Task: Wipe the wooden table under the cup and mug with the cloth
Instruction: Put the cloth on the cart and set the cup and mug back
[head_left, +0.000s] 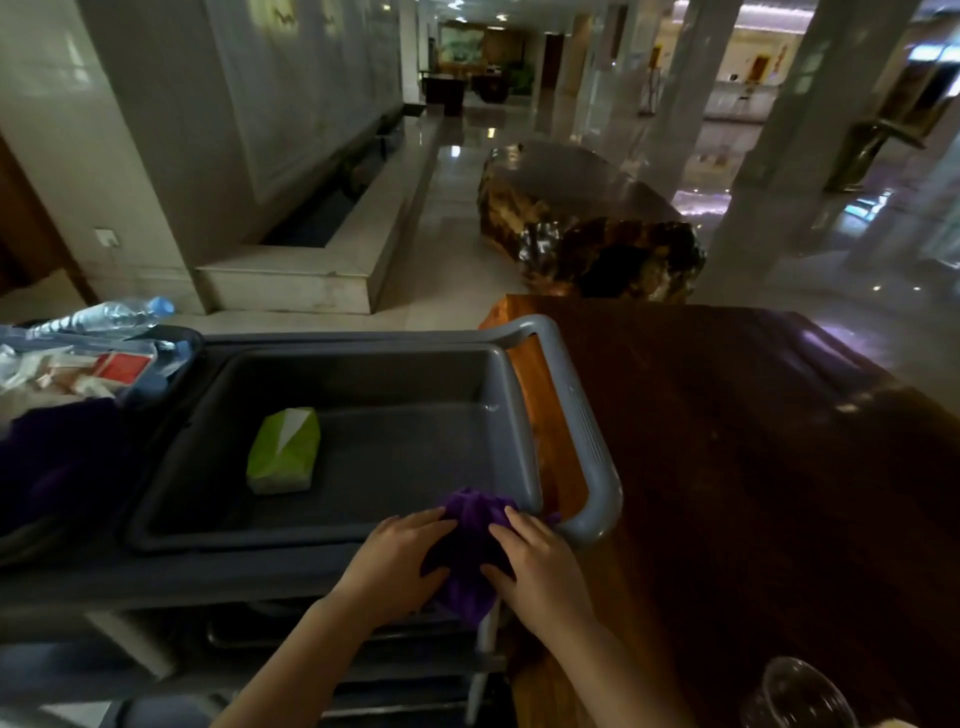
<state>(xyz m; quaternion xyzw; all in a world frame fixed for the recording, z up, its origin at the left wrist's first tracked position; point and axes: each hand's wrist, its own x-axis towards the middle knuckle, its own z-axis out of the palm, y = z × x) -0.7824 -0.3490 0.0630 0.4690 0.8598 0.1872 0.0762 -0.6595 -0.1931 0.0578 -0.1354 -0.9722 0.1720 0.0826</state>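
A crumpled purple cloth (472, 551) rests on the near rim of a grey cart tray (332, 535). My left hand (400, 558) grips its left side and my right hand (535, 564) grips its right side. The dark wooden table (753, 467) spreads to the right of the cart. A clear glass cup (795, 693) stands on the table at the bottom right corner, partly cut off by the frame edge. No mug is in view.
A green tissue pack (284, 451) lies in the tray. The cart's grey handle (587, 431) curves against the table edge. A water bottle (104, 314) and wrappers sit at the left. A carved wooden bench (582, 223) stands beyond on the marble floor.
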